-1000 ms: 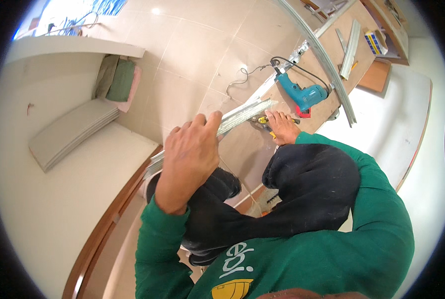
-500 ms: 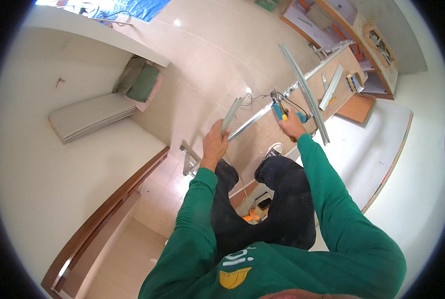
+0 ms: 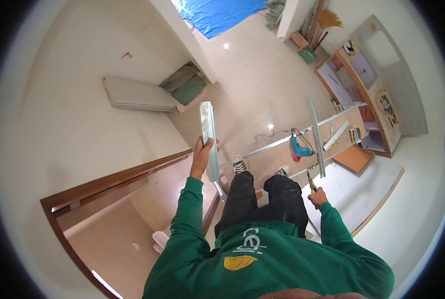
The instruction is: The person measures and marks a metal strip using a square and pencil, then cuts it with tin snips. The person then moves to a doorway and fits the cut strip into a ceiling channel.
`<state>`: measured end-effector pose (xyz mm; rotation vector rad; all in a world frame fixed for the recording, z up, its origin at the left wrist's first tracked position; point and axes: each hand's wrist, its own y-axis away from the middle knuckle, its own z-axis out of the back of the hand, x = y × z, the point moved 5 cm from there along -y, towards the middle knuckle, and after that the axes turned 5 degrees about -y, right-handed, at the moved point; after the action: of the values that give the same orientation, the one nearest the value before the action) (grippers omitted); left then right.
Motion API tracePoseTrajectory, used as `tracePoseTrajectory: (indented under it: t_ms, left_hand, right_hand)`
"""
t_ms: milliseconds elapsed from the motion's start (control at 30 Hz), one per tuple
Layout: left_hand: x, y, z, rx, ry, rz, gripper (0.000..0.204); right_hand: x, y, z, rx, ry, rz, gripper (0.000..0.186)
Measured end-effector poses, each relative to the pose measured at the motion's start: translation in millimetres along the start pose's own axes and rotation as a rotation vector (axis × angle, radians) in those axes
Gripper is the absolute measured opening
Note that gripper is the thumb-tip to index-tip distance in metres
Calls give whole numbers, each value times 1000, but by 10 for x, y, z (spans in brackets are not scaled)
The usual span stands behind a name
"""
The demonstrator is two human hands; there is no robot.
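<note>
My left hand is closed around a short galvanized metal channel, held upright out in front on the left. In my right hand is a pair of tin snips with yellow handles; its dark jaws point away from me. On the wooden plank beyond my legs lies a teal power drill, with its dark cord trailing off the far side. A long metal channel lies across the plank, and a shorter channel rests to its right.
A small yellow and blue box stands near the plank's right end, beside an open wooden cabinet. An orange-brown board lies on a white panel. Stacked boards lean by the left wall. A doorway frame is at left.
My left hand has raised the short channel upright. My right hand has drawn back from the drill toward me with the snips. The view has tilted up, and my body stands straighter.
</note>
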<state>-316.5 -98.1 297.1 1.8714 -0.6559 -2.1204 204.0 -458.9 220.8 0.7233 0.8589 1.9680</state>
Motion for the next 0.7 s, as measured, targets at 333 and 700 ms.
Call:
tracePoseTrajectory:
  t_ms: [333, 700]
  left_hand:
    - [-1076, 1153, 962, -477, -40, -187, 87]
    - [-1328, 2501, 1584, -979, -214, -243, 72]
  right_hand:
    - [-12, 531, 266, 38, -180, 64, 56]
    - [89, -376, 375, 588, -570, -271, 31]
